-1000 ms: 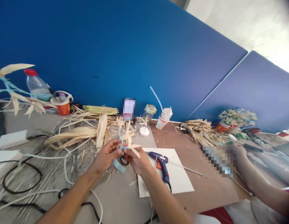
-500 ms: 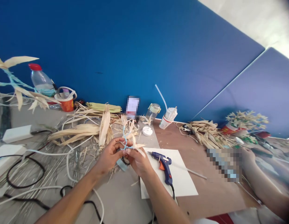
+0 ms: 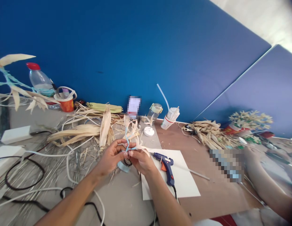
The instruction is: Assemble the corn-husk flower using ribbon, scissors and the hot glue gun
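A small branch of dried corn-husk flowers (image 3: 127, 135), its thin stem covered in light blue, is pinched between my two hands in the middle of the view. My left hand (image 3: 112, 157) is closed on the stem from the left, with some fingers curled up. Thumb and fingers of my right hand (image 3: 143, 161) grip the stem's side shoot, which bears a pale husk flower (image 3: 142, 147). Just below the fingers is a light blue strip or roll (image 3: 123, 166), partly hidden. A blue glue gun (image 3: 168, 169) lies on a white sheet (image 3: 187, 185) right of my right wrist.
Dried husks (image 3: 76, 133) and thin stalks cover the left side, with cables (image 3: 25, 185) among them. A bottle (image 3: 40, 81), a red cup (image 3: 66, 105), a phone (image 3: 133, 106) and a paper cup (image 3: 167, 122) stand along the blue partition. Another person's arm (image 3: 266, 182) is at right.
My right hand has turned slightly, and the pale flower on the side shoot has swung lower to the right. My left hand keeps its hold on the stem.
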A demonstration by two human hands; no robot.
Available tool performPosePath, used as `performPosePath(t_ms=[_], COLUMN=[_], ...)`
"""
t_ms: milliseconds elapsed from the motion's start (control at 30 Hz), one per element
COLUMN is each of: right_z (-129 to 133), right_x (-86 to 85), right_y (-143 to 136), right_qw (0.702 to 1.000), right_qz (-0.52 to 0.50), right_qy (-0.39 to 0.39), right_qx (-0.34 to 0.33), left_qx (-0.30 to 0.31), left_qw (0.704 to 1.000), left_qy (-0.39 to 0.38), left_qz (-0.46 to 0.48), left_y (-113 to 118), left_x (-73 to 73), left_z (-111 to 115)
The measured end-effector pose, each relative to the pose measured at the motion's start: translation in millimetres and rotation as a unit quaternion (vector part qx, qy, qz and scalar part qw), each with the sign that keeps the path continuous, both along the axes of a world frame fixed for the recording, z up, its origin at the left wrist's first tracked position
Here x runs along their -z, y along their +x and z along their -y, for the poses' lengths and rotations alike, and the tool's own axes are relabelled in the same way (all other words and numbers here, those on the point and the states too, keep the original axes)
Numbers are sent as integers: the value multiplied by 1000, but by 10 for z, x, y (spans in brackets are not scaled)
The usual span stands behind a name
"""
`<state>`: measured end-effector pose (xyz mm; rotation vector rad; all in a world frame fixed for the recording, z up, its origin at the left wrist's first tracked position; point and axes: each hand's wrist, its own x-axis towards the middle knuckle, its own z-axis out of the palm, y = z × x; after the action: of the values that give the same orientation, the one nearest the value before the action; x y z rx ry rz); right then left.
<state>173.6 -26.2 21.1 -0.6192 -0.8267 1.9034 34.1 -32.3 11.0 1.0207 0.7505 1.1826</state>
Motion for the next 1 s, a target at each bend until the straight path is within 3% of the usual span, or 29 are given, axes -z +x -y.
performPosePath(t_ms=[233,433,1000], right_z=[3,21,-32], right_x=[-29,-59,67], right_y=[2,4,-33], right_qw=[997,993,994], right_qz=[44,82,52], right_qy=[31,74,52], right_qx=[59,52,83], left_qx=[14,12,16], left_qw=[1000,1000,1000], left_qy=[0,-9,-14], left_qz=[7,12,-14], left_y=[16,26,27], left_x=[21,14,-23], left_z=[6,15,40])
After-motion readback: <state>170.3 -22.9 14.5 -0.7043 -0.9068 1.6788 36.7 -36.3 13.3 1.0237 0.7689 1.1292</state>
